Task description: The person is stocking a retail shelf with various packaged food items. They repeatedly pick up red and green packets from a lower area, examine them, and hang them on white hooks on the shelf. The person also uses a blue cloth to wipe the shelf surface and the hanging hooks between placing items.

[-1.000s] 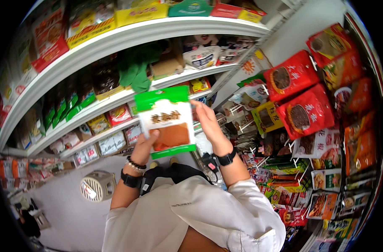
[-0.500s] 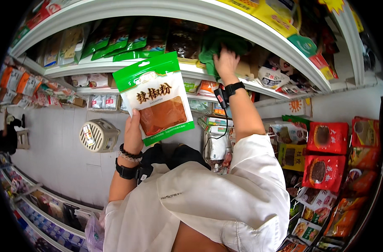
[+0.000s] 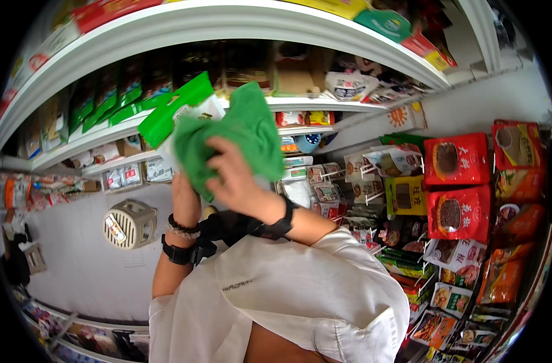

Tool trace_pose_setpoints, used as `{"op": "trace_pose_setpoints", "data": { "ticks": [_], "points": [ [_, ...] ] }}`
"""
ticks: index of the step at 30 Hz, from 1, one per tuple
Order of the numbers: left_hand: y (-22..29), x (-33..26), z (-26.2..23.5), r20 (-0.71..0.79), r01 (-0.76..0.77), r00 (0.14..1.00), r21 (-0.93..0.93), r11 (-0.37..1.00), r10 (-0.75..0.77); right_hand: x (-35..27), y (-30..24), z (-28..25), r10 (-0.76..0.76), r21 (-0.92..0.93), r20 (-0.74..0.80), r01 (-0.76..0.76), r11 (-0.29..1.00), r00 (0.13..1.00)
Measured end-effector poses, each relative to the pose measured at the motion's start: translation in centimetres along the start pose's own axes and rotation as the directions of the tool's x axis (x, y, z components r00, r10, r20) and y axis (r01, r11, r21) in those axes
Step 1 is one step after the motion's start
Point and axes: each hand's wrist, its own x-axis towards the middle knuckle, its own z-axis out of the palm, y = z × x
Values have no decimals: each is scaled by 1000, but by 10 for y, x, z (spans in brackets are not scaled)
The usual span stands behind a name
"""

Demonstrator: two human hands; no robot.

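Observation:
My left hand (image 3: 186,196) holds up a green-and-white spice packet (image 3: 170,118) by its lower part; the fingertips are behind the cloth. A green cloth (image 3: 252,130) lies over the packet's front and hides most of it, including the powder window. With curled, partly blurred fingers my right hand (image 3: 235,181) presses the cloth against the packet. Both hands are in front of my chest, before the shelf.
A white shelf (image 3: 324,104) with several green packets (image 3: 97,103) runs across ahead. Red spice bags (image 3: 456,160) and other packets hang on hooks at the right. A beige plastic stool (image 3: 131,224) stands on the tiled floor at left.
My right hand has come back from the shelf with the green cloth and brought it onto the packet's front. The packet has shifted slightly left, and the view has turned to the right.

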Motion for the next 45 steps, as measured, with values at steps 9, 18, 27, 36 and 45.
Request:
{"op": "trace_pose_setpoints", "data": {
  "ticks": [9, 18, 27, 36, 45],
  "points": [
    [16, -22, 58, 14, 105, 993, -532, 840, -115, -23, 19, -29, -178, -115, 18, 179, 977, 984],
    [7, -56, 19, -238, -54, 960, -671, 740, -146, -9, 55, -53, 514, 393, -31, -463, 795, 857],
    [-20, -149, -85, -778, -312, 587, -472, 824, -224, 98, 120, -133, 572, 990, -142, 128, 65, 808],
    [-45, -220, -119, -980, -342, 128, -190, 920, -155, 124, 200, -139, -212, -458, -548, -79, 885, 809],
    [-48, -266, -145, -986, -267, -156, -15, 963, -58, 76, 254, -134, 402, -706, 38, -260, 659, 915]
  ]
}}
